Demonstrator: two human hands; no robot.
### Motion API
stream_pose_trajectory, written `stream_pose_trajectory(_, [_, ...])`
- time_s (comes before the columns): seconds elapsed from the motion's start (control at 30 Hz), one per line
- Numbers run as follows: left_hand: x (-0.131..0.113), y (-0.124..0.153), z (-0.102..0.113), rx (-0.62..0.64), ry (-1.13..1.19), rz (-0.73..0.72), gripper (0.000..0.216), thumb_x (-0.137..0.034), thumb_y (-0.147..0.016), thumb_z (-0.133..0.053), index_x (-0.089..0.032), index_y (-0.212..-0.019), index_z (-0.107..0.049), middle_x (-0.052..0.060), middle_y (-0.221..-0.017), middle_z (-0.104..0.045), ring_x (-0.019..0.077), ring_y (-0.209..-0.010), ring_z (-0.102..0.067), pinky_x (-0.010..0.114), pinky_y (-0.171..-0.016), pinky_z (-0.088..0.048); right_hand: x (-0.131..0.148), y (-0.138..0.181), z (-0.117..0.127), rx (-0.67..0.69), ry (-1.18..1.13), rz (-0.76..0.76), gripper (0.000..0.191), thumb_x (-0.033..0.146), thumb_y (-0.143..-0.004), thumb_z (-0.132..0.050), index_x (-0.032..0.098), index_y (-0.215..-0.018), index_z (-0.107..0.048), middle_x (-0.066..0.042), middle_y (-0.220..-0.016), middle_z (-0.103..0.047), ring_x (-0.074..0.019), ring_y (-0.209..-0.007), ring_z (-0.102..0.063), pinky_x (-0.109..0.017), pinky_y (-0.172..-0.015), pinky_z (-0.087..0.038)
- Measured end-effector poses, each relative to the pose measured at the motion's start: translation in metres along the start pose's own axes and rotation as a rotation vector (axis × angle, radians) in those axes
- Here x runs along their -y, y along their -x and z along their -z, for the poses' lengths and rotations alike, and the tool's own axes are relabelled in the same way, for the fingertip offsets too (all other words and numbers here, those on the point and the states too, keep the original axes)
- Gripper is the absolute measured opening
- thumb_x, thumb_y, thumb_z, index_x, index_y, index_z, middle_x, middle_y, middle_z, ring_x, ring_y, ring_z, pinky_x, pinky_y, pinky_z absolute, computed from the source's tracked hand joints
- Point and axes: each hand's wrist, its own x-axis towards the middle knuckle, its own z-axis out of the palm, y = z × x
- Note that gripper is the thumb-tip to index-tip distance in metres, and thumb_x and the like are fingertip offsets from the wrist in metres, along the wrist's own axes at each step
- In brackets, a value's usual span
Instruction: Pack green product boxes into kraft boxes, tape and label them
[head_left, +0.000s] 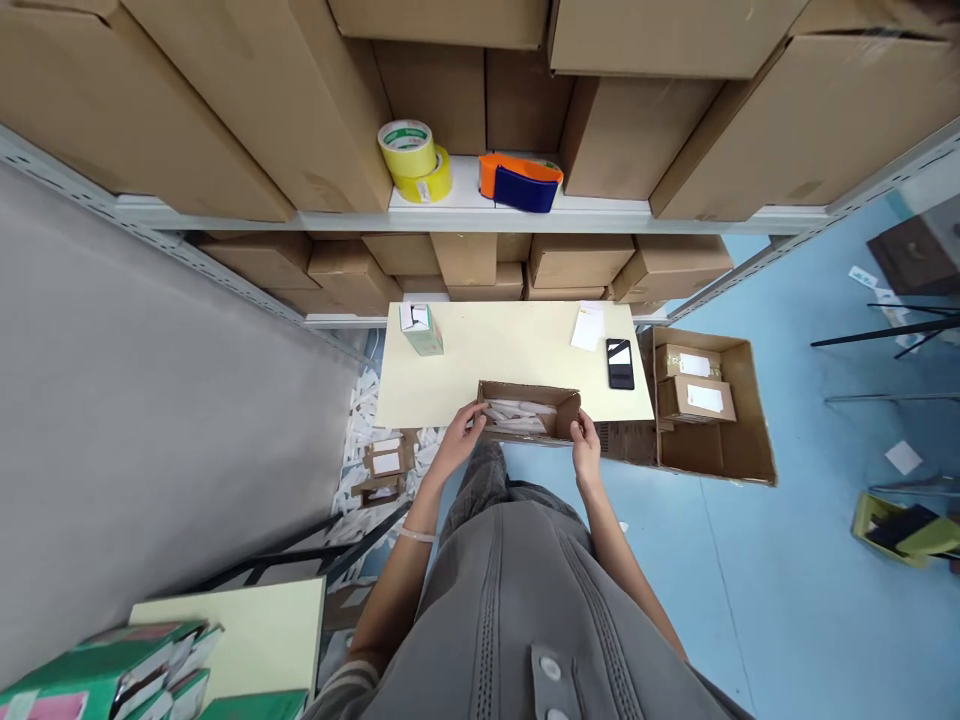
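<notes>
The left hand (463,435) is holding the left end of a small open cardboard box (540,393), its fingers closing on the wall near the rim, while the right hand (586,450) is gripping the opposite end with its fingers curling at the corner. The box is sitting at the near edge of the cream desk (495,350), overlapping that edge in view; whether the desk is bearing its weight, one cannot tell. White paper strips (517,415) are lying inside it. Beyond the box, a green-and-white carton (422,332) is standing toward the far left corner, and a black phone (620,365) is lying at the right, near some white paper (588,327). Beside the desk's right end, a large open carton (754,420) is holding labelled parcels (701,399).
</notes>
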Motion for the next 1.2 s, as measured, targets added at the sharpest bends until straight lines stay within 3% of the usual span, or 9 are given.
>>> stream_pose_trajectory(0.13, [-0.003, -0.045, 0.02, -0.05, -0.009, -0.006, 0.038, -0.039, -0.094, -0.043, -0.024, -0.127, -0.057, 0.01, -0.139, -0.053, 0.0215, -0.13, -0.048, 0.036, -0.103, -0.044, 0.019, -0.031, -0.028, 0.012, 0.022, 0.025, 0.067, 0.054, -0.084, -0.042, 0.016, -0.138, -0.049, -0.015, -0.141, -0.051, -0.0255, -0.129, -0.048, -0.046, -0.109, -0.036])
stream_pose_trajectory(0.33, [-0.002, -0.103, 0.059, -0.112, 0.009, -0.03, 0.037, -0.038, -0.094, -0.044, -0.022, -0.125, -0.057, 0.012, -0.139, -0.051, 0.0213, -0.13, -0.049, 0.033, -0.097, -0.049, 0.062, -0.102, -0.079, 0.063, -0.012, 0.081, 0.064, 0.049, -0.083, -0.044, 0.014, -0.136, -0.051, -0.015, -0.142, -0.051, -0.0248, -0.13, -0.047, -0.046, -0.111, -0.034])
stream_pose_trajectory(0.47, [0.003, -0.131, 0.068, -0.104, -0.002, -0.04, 0.036, -0.036, -0.095, -0.043, -0.021, -0.124, -0.057, 0.011, -0.137, -0.052, 0.0205, -0.129, -0.049, 0.031, -0.095, -0.05, 0.073, -0.139, -0.1, 0.042, -0.012, 0.103, 0.066, 0.05, -0.084, -0.043, 0.01, -0.136, -0.049, -0.017, -0.146, -0.046, -0.0239, -0.131, -0.046, -0.043, -0.111, -0.033])
stream_pose_trajectory(0.6, [0.0, -0.144, 0.063, -0.088, -0.048, -0.036, 0.037, -0.035, -0.095, -0.042, -0.019, -0.126, -0.055, 0.014, -0.139, -0.05, 0.0214, -0.127, -0.051, 0.033, -0.094, -0.051, 0.062, -0.151, -0.104, 0.089, 0.03, 0.067, 0.07, 0.051, -0.085, -0.041, 0.006, -0.138, -0.046, -0.019, -0.145, -0.047, -0.024, -0.132, -0.046, -0.041, -0.111, -0.033])
stream_pose_trajectory(0.73, [-0.015, -0.137, 0.06, -0.141, -0.199, -0.026, 0.041, -0.031, -0.095, -0.043, -0.018, -0.133, -0.049, 0.015, -0.14, -0.049, 0.0251, -0.13, -0.049, 0.041, -0.104, -0.044, 0.046, -0.149, -0.105, 0.088, 0.079, 0.062, 0.067, 0.05, -0.087, -0.039, 0.008, -0.139, -0.046, -0.018, -0.143, -0.049, -0.0248, -0.132, -0.046, -0.041, -0.113, -0.031])
stream_pose_trajectory(0.9, [-0.042, -0.133, 0.087, -0.604, -0.375, -0.132, 0.044, -0.03, -0.097, -0.035, -0.02, -0.139, -0.046, 0.014, -0.145, -0.044, 0.025, -0.137, -0.039, 0.041, -0.111, -0.036, 0.037, -0.153, -0.104, 0.123, 0.097, 0.071, 0.06, 0.045, -0.086, -0.04, 0.013, -0.136, -0.051, -0.015, -0.139, -0.054, -0.0279, -0.128, -0.05, -0.044, -0.111, -0.035])
stream_pose_trajectory(1.0, [-0.047, -0.146, 0.112, -0.758, -0.51, -0.03, 0.052, -0.037, -0.095, -0.042, -0.018, -0.144, -0.042, 0.018, -0.151, -0.034, 0.0319, -0.142, -0.03, 0.049, -0.113, -0.031, 0.036, -0.158, -0.103, 0.162, 0.095, 0.094, 0.058, 0.042, -0.087, -0.039, 0.013, -0.136, -0.05, -0.014, -0.138, -0.055, -0.0276, -0.127, -0.051, -0.044, -0.11, -0.037])
stream_pose_trajectory(1.1, [-0.037, -0.168, 0.123, -0.676, -0.62, 0.168, 0.066, -0.048, -0.09, -0.051, -0.023, -0.149, -0.035, 0.02, -0.158, -0.02, 0.0422, -0.143, -0.022, 0.061, -0.108, -0.03, 0.034, -0.161, -0.103, 0.174, 0.113, 0.107, 0.06, 0.042, -0.087, -0.038, 0.013, -0.137, -0.048, -0.014, -0.14, -0.053, -0.0261, -0.13, -0.049, -0.043, -0.111, -0.035])
stream_pose_trajectory(1.2, [-0.023, -0.185, 0.117, -0.575, -0.696, 0.28, 0.071, -0.051, -0.088, -0.053, -0.028, -0.151, -0.03, 0.019, -0.16, -0.014, 0.0446, -0.139, -0.028, 0.064, -0.101, -0.037, 0.032, -0.161, -0.103, 0.177, 0.13, 0.112, 0.06, 0.043, -0.087, -0.037, 0.012, -0.138, -0.048, -0.015, -0.14, -0.053, -0.0257, -0.13, -0.049, -0.042, -0.111, -0.035])
